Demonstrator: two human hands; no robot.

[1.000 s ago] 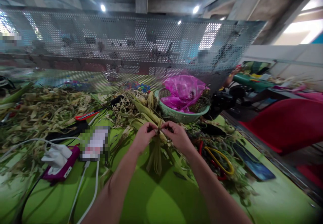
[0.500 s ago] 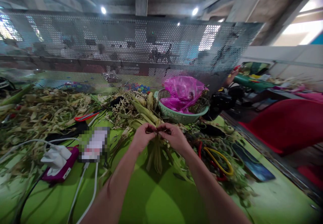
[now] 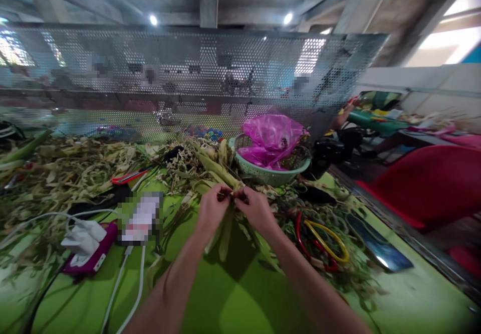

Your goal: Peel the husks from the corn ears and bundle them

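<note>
Hanging strips shift leftward as both hands stay at the knot of leaves

Our left hand (image 3: 212, 205) and right hand (image 3: 256, 208) meet over the middle of the green tabletop (image 3: 240, 304), fingertips nearly touching. Each grip is pinched on the pale husk bundle (image 3: 226, 236), though our curled fingers hide exactly which strands lie between them. Compared with half a second ago, our left hand has turned more upright, and the loose lower strips have swung from one clump toward our left wrist. We judge that we are working on the same spot, with the bundle adjusted rather than let go.

The bundle lies in front of the green basket (image 3: 263, 175) with its pink bag (image 3: 272, 136), its upper leaves slanting away to the left of the basket. Whether the lower strips touch the tabletop, we cannot tell. The yellow-handled tool (image 3: 330, 237) lies to our right, apart from both hands.
</note>
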